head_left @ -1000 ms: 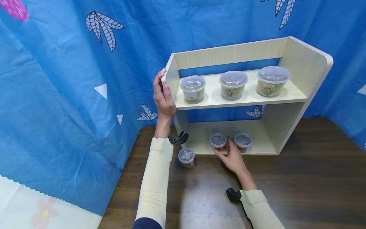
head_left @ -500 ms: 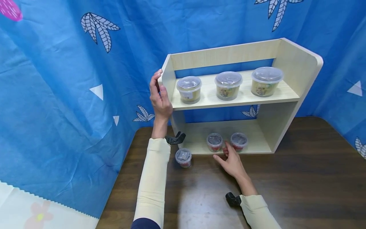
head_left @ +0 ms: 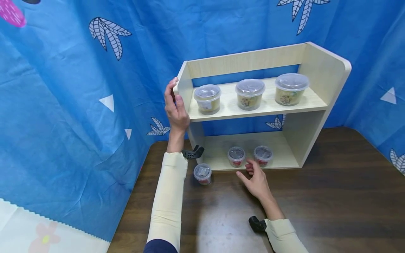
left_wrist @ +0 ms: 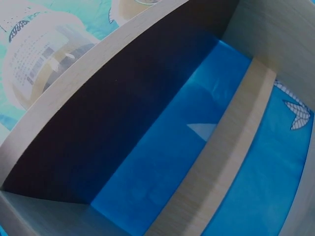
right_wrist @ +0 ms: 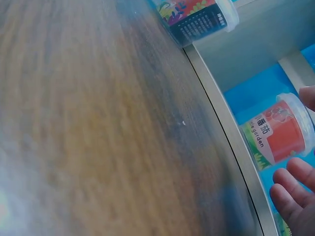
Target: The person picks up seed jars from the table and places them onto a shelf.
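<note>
My left hand (head_left: 178, 111) rests against the left side panel of a pale wooden two-tier shelf (head_left: 245, 117), fingers at its front edge. My right hand (head_left: 257, 180) is just in front of the lower tier, fingers loosely bent, holding nothing. Beyond its fingertips, a small lidded plastic cup (head_left: 236, 157) with a red label stands upright on that tier. Another small cup (head_left: 263, 155) stands to its right, partly behind the fingers. A third small cup (head_left: 202, 174) stands on the table outside the shelf's left front corner. The right wrist view shows the nearer cup's tomato label (right_wrist: 278, 132).
Three larger lidded tubs with yellowish contents stand on the upper tier: left (head_left: 207, 99), middle tub (head_left: 250, 94) and right tub (head_left: 291, 89). The shelf stands on a dark wooden table (head_left: 341, 196). A blue patterned curtain (head_left: 63, 116) hangs behind and to the left.
My right hand has let go of the middle small cup and drawn back slightly toward me. My left hand stays at the side panel. The head view has shifted a little.
</note>
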A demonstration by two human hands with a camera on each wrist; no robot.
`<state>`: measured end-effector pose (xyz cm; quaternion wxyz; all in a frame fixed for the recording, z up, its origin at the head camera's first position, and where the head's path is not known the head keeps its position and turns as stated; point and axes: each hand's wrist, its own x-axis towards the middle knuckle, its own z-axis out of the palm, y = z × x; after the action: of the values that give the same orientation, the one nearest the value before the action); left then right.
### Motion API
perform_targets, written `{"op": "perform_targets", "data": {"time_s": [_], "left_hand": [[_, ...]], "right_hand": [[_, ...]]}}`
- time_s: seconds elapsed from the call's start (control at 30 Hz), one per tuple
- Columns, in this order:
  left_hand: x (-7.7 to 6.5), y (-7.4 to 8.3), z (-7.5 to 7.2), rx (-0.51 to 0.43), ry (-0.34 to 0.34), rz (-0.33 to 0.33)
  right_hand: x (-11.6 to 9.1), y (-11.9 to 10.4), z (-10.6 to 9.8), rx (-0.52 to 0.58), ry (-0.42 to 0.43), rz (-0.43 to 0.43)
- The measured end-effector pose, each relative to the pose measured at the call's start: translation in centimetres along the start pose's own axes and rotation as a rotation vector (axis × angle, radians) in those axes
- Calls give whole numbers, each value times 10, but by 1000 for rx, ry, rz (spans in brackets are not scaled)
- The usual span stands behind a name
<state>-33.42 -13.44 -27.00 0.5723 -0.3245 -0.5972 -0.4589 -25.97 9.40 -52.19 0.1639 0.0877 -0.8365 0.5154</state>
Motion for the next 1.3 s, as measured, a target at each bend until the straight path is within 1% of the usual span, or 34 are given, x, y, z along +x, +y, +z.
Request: {"op": "perform_targets", "data": {"time_s": [0.23,0.4,0.6,0.73,0.97,1.13,1.3], "left_hand": [[0,-3,-3,3,-4,17],[1,-3,-3,-3,-1,23],[1,-2,-3,7,-3,17],[1,-1,-2,12,-12,17],[2,0,-1,-13,-24,15],[2,0,0,-2,-28,8],[1,1,0,15,-33,4]], "right_hand": [[-4,-4,3,3,11,-1],[-7,-6,6,5,-9,-4],[-7,-8,11,13,-47,-60],[-6,-9,15,34,-64,-79],[-5,-10,25,38,-81,-80],[-4,-11,32,46,-104,-59],[-2,-12,37,53,-118,-70]]}}
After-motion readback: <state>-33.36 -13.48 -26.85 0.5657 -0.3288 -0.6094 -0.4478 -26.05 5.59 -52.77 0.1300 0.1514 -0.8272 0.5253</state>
